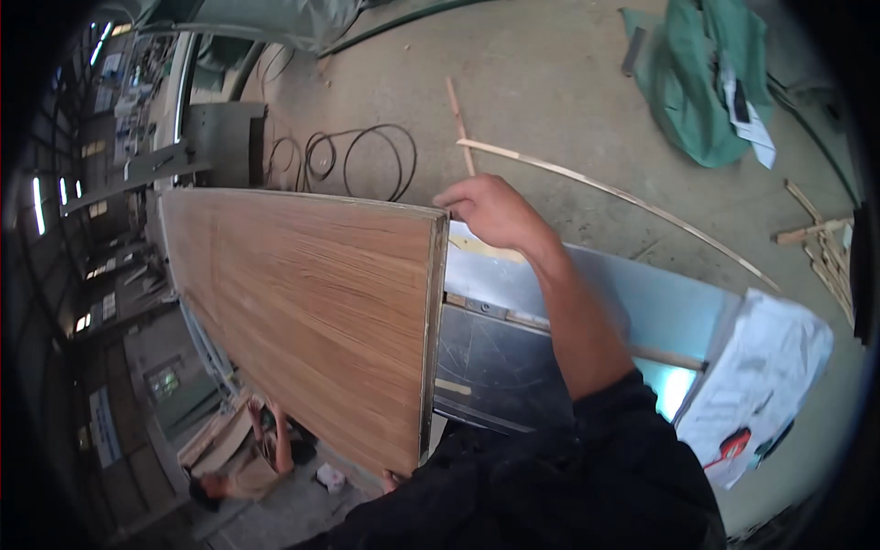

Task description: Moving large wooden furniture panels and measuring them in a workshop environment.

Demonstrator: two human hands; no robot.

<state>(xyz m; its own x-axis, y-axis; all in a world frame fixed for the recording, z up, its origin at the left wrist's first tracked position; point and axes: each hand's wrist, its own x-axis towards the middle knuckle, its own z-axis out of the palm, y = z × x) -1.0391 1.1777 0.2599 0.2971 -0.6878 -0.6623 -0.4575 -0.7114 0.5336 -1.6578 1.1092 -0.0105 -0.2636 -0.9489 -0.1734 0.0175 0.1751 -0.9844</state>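
The wooden panel shows a warm brown veneer with fine straight grain, smooth and slightly satin; its cut edge looks paler and raw. The machine table beneath is grey metal, dull and scuffed. 1 green cloth lies crumpled on rough concrete floor; the white sheet is probably paper.

Dusty concrete floor (green tarp, coiled cable, wood scraps)

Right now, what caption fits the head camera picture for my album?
Right hand grips the far corner of a wooden panel on a metal saw table; left fingertips at its near corner.
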